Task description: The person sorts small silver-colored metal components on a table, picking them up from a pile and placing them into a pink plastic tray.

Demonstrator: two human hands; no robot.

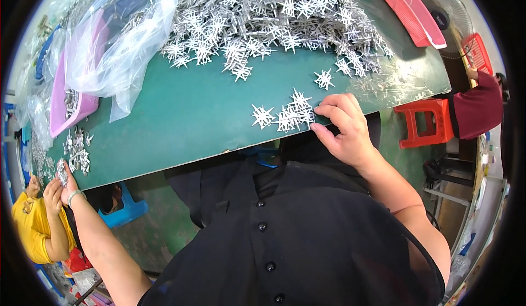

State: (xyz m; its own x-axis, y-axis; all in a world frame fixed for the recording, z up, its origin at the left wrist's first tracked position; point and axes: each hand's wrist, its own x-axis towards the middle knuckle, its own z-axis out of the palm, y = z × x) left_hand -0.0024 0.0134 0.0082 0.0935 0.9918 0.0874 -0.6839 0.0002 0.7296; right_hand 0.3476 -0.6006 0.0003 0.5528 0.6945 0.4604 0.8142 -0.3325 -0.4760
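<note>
- Right hand, thumb and forefinger parted, at the edge of a few silver stars set apart on the table; pinch unclear.
- Left hand at silver pieces, hold unclear.
- Beyond, a large heap, apparently left.

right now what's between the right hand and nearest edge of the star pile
In the head view, one loose silver star lies between the right hand and the pile, on the green table.

A red stool and a blue stool stand on green floor beside a green table.
</note>
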